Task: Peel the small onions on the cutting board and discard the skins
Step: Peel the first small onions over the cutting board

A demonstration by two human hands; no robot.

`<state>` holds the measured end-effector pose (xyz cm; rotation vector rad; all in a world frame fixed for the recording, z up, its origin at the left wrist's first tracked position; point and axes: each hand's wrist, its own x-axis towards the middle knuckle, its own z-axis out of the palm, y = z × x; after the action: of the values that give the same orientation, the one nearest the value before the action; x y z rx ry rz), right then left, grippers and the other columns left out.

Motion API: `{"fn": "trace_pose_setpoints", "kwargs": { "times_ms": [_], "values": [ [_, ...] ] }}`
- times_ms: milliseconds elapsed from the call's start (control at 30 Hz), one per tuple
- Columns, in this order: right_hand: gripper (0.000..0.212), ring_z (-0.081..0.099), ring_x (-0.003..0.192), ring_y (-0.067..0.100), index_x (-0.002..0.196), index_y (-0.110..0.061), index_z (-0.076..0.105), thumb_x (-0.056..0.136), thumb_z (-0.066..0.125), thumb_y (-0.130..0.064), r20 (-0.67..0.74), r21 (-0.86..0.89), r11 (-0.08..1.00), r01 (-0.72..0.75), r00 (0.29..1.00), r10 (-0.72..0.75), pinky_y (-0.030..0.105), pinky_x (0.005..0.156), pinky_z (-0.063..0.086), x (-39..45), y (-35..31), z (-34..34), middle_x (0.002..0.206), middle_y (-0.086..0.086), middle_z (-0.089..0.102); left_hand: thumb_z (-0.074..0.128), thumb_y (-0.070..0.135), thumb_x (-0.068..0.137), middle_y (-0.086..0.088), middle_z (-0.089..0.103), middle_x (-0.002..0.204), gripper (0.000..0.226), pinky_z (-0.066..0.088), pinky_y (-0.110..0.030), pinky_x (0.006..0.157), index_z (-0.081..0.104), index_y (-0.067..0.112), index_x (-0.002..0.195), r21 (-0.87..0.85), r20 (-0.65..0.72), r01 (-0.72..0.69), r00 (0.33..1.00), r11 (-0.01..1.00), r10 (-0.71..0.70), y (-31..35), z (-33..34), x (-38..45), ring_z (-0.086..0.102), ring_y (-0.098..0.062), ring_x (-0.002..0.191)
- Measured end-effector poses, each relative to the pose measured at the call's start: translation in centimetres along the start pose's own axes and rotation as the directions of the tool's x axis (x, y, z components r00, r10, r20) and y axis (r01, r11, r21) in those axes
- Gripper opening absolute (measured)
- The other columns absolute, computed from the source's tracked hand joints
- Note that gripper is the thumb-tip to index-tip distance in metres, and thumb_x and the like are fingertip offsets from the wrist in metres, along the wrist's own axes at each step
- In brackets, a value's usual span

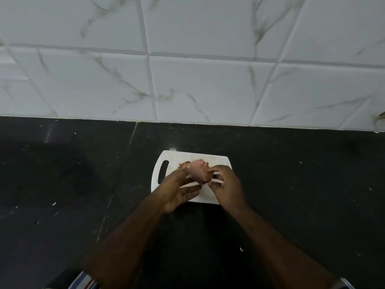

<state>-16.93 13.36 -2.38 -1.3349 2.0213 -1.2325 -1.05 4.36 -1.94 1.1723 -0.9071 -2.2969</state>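
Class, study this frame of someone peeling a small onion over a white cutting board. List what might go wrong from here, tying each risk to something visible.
1. The pinkish small onion is held in the air between the left hand and right hand; it may slip and drop.
2. Loose reddish-brown skins lie near the handle slot of the white plastic cutting board; they could scatter onto the black stone countertop, which already shows pale flecks.

Black speckled countertop (291, 184) below white marbled wall tiles (208, 80)
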Motion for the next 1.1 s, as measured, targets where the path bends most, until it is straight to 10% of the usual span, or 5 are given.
{"fn": "trace_pose_setpoints", "kwargs": {
  "times_ms": [200,467,667,900,1100],
  "values": [
    [0.032,0.066,0.107,0.001,0.103,-0.027,0.072,0.084,0.073,-0.001,0.096,0.374,0.925,-0.066,0.995,0.032,0.029,0.097,0.053,-0.1,-1.8,-1.2,0.107,-0.012,0.074,0.073,0.022,0.086,-0.013,0.074,0.112,0.053,0.06,-0.044,0.087,0.053,0.015,0.135,-0.035,-0.083,-0.143,0.987,0.989,0.14,0.1,0.7,-1.8,0.073,-0.034,0.094],
    [0.054,0.062,0.121,0.009,0.132,-0.042,0.059,0.087,0.075,-0.018,0.391,0.447,0.877,-0.178,0.92,-0.013,0.038,0.1,0.054,-0.8,-2.8,-1.2,0.136,-0.018,0.06,0.063,0.034,0.091,-0.009,0.07,0.122,0.045,0.06,-0.042,0.08,0.06,0.023,0.134,-0.071,-0.064,-0.178,0.983,0.981,0.174,-1.2,0.7,-5.4,0.073,-0.029,0.097],
    [0.044,0.064,0.116,0.011,0.133,-0.037,0.06,0.09,0.069,-0.03,0.306,0.412,0.893,-0.18,0.951,0.05,0.043,0.093,0.058,-2.0,-3.7,0.3,0.129,-0.012,0.065,0.055,0.039,0.096,-0.009,0.071,0.122,0.036,0.059,-0.043,0.081,0.068,0.026,0.127,-0.038,0.004,-0.172,0.985,0.984,0.172,-0.6,0.0,-6.1,0.072,-0.027,0.105],
    [0.045,0.05,0.132,0.003,0.127,-0.027,0.066,0.085,0.076,-0.015,0.208,0.144,0.979,0.147,0.962,-0.175,0.035,0.109,0.045,-2.1,-5.6,1.0,0.136,-0.007,0.061,0.054,0.051,0.096,-0.01,0.067,0.128,0.049,0.058,-0.047,0.086,0.059,0.025,0.137,0.045,0.075,-0.121,0.99,0.992,0.118,-0.7,-1.4,-6.3,0.07,-0.026,0.104],
    [0.018,0.065,0.106,0.006,0.101,-0.022,0.078,0.086,0.073,-0.014,0.006,0.073,0.987,0.141,0.99,-0.142,0.037,0.096,0.052,-3.0,-6.8,2.6,0.106,-0.013,0.072,0.055,0.056,0.085,-0.001,0.072,0.119,0.04,0.06,-0.04,0.076,0.072,0.042,0.118,0.032,0.18,-0.123,0.977,0.992,0.115,-0.3,-2.1,-7.2,0.07,-0.02,0.099]
  ]
}}
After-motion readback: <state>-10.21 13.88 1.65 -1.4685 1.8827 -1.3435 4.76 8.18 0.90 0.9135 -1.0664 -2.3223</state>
